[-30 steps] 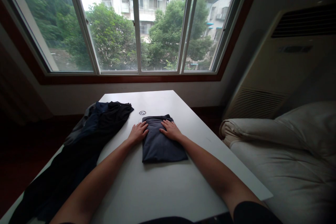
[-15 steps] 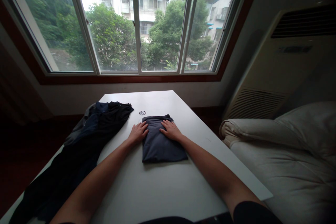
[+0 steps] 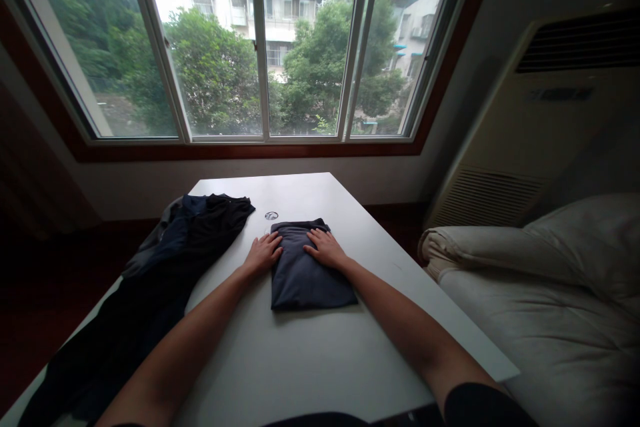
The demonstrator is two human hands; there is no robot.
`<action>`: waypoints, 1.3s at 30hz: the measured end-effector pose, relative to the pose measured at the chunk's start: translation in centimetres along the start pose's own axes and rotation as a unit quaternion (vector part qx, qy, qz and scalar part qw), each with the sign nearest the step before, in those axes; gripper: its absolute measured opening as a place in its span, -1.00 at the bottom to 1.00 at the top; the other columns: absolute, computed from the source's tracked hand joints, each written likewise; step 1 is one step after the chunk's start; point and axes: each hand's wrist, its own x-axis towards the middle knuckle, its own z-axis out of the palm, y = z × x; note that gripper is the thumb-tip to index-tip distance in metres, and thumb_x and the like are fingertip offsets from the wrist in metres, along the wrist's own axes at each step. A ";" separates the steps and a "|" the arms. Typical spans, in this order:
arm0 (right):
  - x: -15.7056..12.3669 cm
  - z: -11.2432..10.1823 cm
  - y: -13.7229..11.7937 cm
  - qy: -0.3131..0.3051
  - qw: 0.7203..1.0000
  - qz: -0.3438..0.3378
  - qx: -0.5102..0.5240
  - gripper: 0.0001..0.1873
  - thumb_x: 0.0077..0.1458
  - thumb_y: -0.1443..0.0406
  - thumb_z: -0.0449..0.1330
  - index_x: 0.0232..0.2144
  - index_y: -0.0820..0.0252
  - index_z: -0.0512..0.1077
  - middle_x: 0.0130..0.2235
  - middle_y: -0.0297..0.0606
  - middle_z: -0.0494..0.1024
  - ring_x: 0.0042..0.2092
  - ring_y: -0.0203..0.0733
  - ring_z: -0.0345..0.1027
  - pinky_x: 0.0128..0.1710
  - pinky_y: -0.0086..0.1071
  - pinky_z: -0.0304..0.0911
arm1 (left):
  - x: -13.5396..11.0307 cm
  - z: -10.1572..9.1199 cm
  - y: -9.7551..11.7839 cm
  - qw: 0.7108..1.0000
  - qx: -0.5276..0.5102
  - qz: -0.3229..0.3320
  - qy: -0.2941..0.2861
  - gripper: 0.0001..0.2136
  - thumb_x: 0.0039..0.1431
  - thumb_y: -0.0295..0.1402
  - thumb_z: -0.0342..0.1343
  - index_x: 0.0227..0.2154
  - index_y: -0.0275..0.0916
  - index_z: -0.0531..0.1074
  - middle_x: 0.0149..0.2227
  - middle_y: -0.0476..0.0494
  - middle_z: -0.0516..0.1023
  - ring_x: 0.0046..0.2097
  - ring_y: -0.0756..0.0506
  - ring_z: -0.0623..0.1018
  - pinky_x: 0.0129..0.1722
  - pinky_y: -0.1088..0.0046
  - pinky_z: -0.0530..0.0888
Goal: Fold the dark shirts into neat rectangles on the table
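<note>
A dark grey-blue garment (image 3: 310, 283), folded into a flat, roughly square bundle, lies on the white table (image 3: 280, 360). My left hand (image 3: 264, 253) rests at the bundle's left edge, fingers stretched out with the tips on the cloth. Across the upper right part of the bundle lies my right hand (image 3: 326, 250), flat and with its fingers apart. Neither hand grips the fabric. What kind of garment it is cannot be made out in its folded form.
Loose dark clothes (image 3: 200, 233) lie in a heap along the table's left side. A small round black-and-white mark (image 3: 271, 215) shows beyond the bundle. At right stand a pale padded sofa (image 3: 540, 307) and a floor air conditioner (image 3: 540, 127). A window (image 3: 265, 47) is ahead.
</note>
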 end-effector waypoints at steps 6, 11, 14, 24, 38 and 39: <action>0.1 0.1 0.0 -0.001 1.000 0.001 0.001 -0.20 0.39 -0.16 -0.08 0.47 0.11 0.15 0.50 -0.18 0.06 0.52 0.02 -0.17 0.49 -0.05 -0.30 | 0.0 0.1 -0.1 1.000 -0.001 0.001 0.002 -0.51 0.48 -0.08 -0.11 0.39 0.02 0.27 0.50 -0.09 0.12 0.46 -0.34 0.17 0.40 -0.12 0.12; 0.0 0.1 0.1 0.002 1.000 -0.001 0.004 -0.19 0.39 -0.17 -0.08 0.47 0.14 0.14 0.50 -0.17 0.06 0.52 0.01 -0.18 0.49 -0.06 -0.32 | 0.0 0.1 -0.1 1.000 -0.002 0.005 0.004 -0.51 0.49 -0.07 -0.12 0.39 0.00 0.28 0.50 -0.09 0.13 0.46 -0.33 0.18 0.40 -0.10 0.13; 0.0 0.0 0.0 0.000 1.000 0.001 0.002 -0.20 0.40 -0.17 -0.08 0.47 0.12 0.15 0.51 -0.18 0.06 0.52 0.00 -0.18 0.49 -0.06 -0.32 | 0.0 0.1 -0.2 1.000 -0.003 0.007 0.005 -0.51 0.49 -0.07 -0.13 0.39 0.00 0.28 0.50 -0.10 0.13 0.46 -0.33 0.18 0.40 -0.11 0.13; 0.0 0.2 0.2 0.006 1.000 -0.004 -0.001 -0.20 0.40 -0.17 -0.08 0.47 0.12 0.16 0.50 -0.17 0.07 0.52 0.02 -0.17 0.49 -0.06 -0.31 | 0.1 0.2 -0.2 1.000 -0.005 0.007 0.002 -0.50 0.49 -0.08 -0.11 0.39 -0.01 0.27 0.50 -0.11 0.12 0.46 -0.35 0.17 0.39 -0.15 0.13; 0.0 0.3 0.2 0.010 1.000 -0.008 -0.001 -0.20 0.40 -0.17 -0.09 0.46 0.13 0.17 0.50 -0.16 0.08 0.52 0.05 -0.16 0.49 -0.04 -0.29 | 0.2 0.6 -0.4 1.000 0.000 0.005 0.006 -0.51 0.49 -0.08 -0.10 0.40 0.01 0.27 0.50 -0.09 0.12 0.46 -0.35 0.18 0.40 -0.12 0.13; 0.0 0.2 0.2 0.010 1.000 -0.008 -0.001 -0.20 0.40 -0.17 -0.09 0.46 0.13 0.17 0.50 -0.16 0.08 0.52 0.05 -0.16 0.49 -0.04 -0.29 | 0.2 0.6 -0.4 1.000 0.001 0.005 0.005 -0.51 0.49 -0.08 -0.10 0.40 0.00 0.27 0.50 -0.09 0.12 0.46 -0.35 0.18 0.40 -0.13 0.13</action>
